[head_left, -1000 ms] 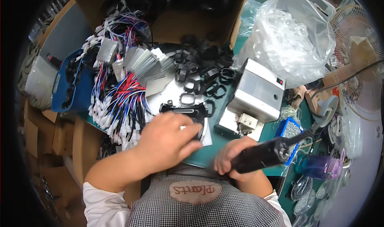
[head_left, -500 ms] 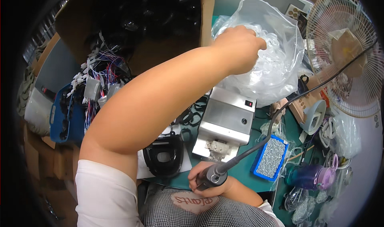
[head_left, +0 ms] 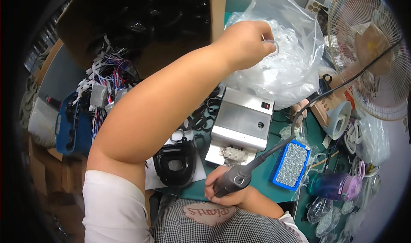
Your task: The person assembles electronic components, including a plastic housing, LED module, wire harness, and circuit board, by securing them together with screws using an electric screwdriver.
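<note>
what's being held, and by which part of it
The right grip wraps the black corded tool around its body; the left grip pinches a clear ring-shaped piece, seemingly by its rim.

From here I count: 2 hands (head_left: pixel 242 46) | 1 corded tool (head_left: pixel 231 183) | 1 black frame (head_left: pixel 184 151) | 1 silver machine (head_left: pixel 239 125) | 1 blue tray (head_left: pixel 283 185) | 1 fan (head_left: pixel 370 50) | 1 purple bottle (head_left: pixel 336 186)

A finely checked apron (head_left: pixel 192 233) in black and white is being worn; a pale pink patch (head_left: pixel 209 214) with red lettering (head_left: pixel 222 211) is being carried on it. White sleeves (head_left: pixel 114 206) are being worn too.
</note>
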